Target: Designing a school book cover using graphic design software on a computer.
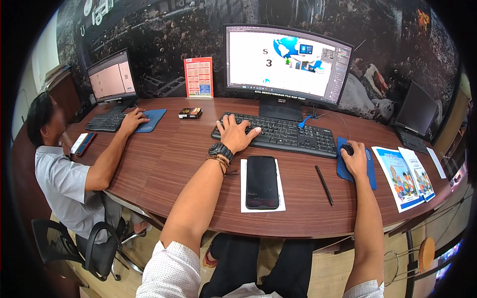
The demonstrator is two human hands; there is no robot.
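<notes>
My left hand [235, 134] rests with spread fingers on the left end of a black keyboard [290, 137]. A dark watch and a beaded bracelet circle that wrist. Off to the right, my right hand [357, 160] is curled over a black computer mouse [348, 149] on a blue mouse pad [344, 172]. Behind the keyboard stands a monitor [258, 69] showing a design page with a globe picture. A black phone [262, 183] lies on white paper [281, 198] between my forearms, and a black pen [324, 185] lies nearer the mouse pad.
At the left a co-worker [69, 169] sits with a hand on another blue pad [151, 120], near a second keyboard [105, 122] and monitor. A small dark box [190, 113] and a red calendar [198, 78] stand between. Printed booklets [397, 176] lie at the right.
</notes>
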